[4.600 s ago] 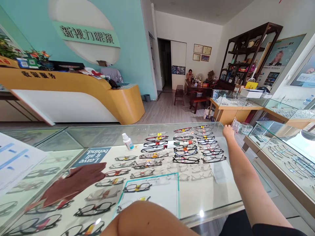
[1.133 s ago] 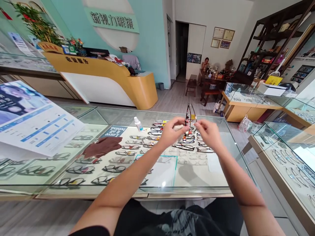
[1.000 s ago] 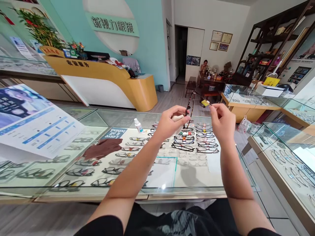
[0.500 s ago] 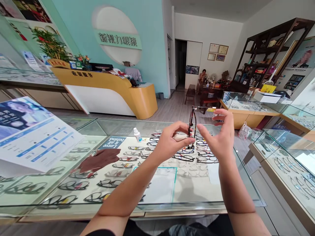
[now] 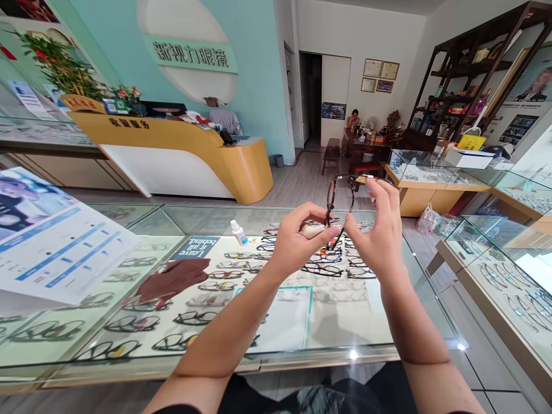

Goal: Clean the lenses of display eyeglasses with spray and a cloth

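My left hand (image 5: 293, 244) is closed, pinching a pair of dark tortoiseshell-patterned eyeglasses (image 5: 330, 201) by the rim above the counter. A whitish wad (image 5: 311, 230), perhaps a cloth, sits in the same hand. My right hand (image 5: 382, 236) grips the eyeglasses from the other side, thumb against the frame and fingertips at a temple arm near a small yellow tag. The frame stands roughly on edge. Below lies a glass display case (image 5: 345, 333) with rows of spectacles. A white dropper-type bottle (image 5: 238, 233) and a crumpled brown cloth (image 5: 175, 280) rest on its top.
At left a printed calendar-like card (image 5: 56, 241) stands on the glass. A teal-edged white sheet (image 5: 284, 316) lies in front of me. Further display cases (image 5: 504, 287) stand at right. Beyond are a yellow-and-white reception counter (image 5: 245, 172) and a person (image 5: 353, 119) seated at a table.
My right hand has come in from open beside the eyeglasses to contact with them, and a temple arm now swings out to the right. The view has tilted slightly downward.
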Demonstrator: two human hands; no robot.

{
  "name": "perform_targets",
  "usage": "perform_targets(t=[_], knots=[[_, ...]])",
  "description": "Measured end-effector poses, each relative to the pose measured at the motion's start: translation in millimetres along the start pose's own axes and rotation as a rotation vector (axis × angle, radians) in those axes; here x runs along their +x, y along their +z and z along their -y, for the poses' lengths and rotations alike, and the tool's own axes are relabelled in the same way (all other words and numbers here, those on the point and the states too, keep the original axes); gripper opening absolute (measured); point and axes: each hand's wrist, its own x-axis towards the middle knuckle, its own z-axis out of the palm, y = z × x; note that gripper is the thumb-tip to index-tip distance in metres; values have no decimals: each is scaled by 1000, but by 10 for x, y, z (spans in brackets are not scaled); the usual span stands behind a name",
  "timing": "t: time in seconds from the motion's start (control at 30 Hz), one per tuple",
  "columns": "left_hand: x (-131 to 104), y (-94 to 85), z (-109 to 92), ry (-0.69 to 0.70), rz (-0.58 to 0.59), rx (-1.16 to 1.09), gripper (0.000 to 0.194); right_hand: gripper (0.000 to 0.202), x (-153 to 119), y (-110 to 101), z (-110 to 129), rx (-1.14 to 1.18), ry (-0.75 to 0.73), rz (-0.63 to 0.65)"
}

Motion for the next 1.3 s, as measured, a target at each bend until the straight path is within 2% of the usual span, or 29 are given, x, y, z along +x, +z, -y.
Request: perform_targets(t=[0.23,0.47,0.6,0.73,0.87,1.0,1.1,1.23,1.3], knots=[[10,-18,68,7,-184,-2,42,63,12,15,-61,-60,0,42],[9,11,134,57,-295,-88,35,57,-7,23,-74,-53,66,199],[20,24,160,103,-258,-71,31,47,30,-19,-43,63,102,252],[44,0,159,174,-182,22,35,22,58,-21,20,418,159,303],[34,-10,146,227,-124,80,32,18,26,105,60,621,251,260],[1,2,135,181,-112,74,34,23,-27,246,85,746,401,168],[-9,7,108,147,-113,57,36,21,-55,301,121,858,470,169],[0,-9,24,79,-79,70,39,11,-59,313,165,861,448,146],[18,-41,-11,40,-45,92,41,14,-42,295,164,814,408,121]])
